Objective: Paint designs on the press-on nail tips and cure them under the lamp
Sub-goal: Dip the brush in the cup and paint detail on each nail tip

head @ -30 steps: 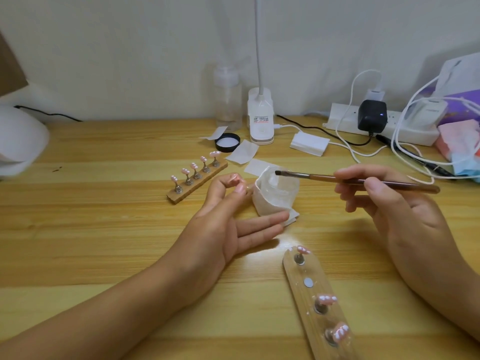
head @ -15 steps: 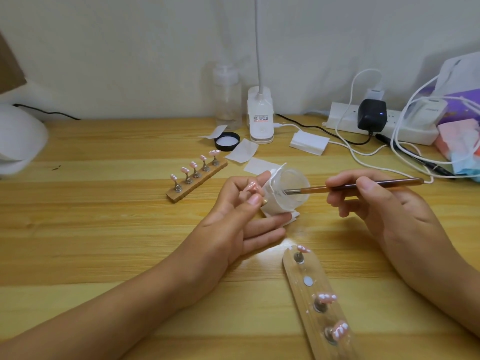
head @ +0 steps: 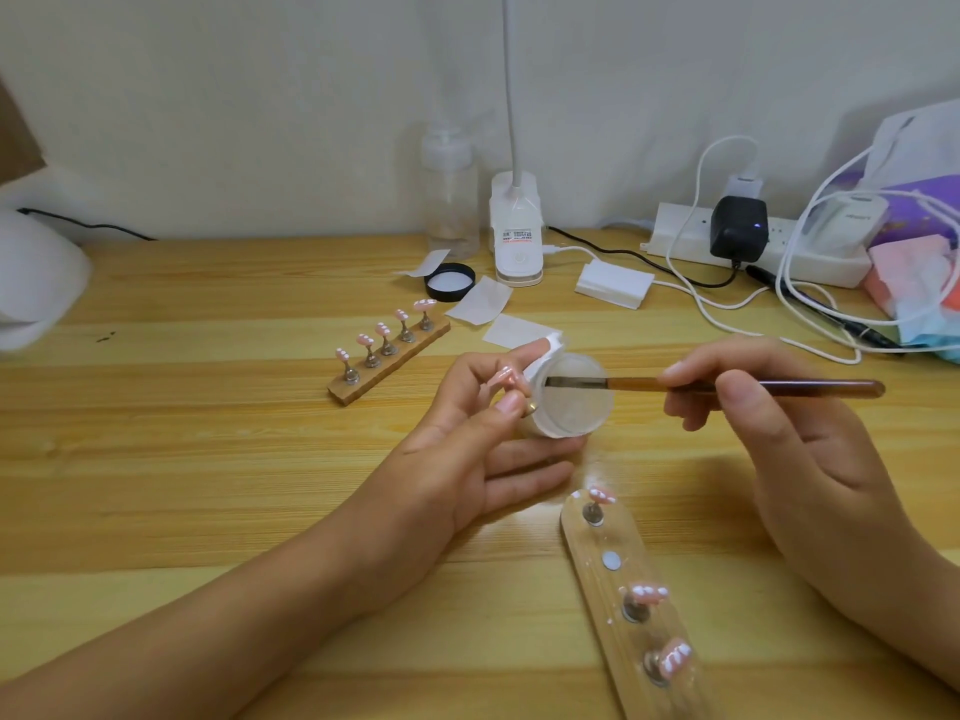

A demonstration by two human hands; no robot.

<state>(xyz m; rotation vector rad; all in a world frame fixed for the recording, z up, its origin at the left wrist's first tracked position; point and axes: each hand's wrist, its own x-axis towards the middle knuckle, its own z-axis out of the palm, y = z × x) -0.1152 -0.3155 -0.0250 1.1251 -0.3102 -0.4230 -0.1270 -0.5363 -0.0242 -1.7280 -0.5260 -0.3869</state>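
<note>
My left hand pinches a pink nail tip on a small metal stand between thumb and forefinger. Its other fingers prop up a small clear cup wrapped in white tissue, tilted with its mouth toward me. My right hand holds a thin brown brush level, with its bristle end inside the cup. A wooden holder near me carries three painted tips and one bare magnet. A second wooden holder with several painted tips lies farther left.
A white curing lamp sits at the left edge. At the back stand a clear pump bottle, a white clip lamp base, a black lid, white pads, and a power strip with trailing cables.
The cup has tipped up from the table toward me against my left fingers. My right hand has swung the brush tip down and left into the cup.
</note>
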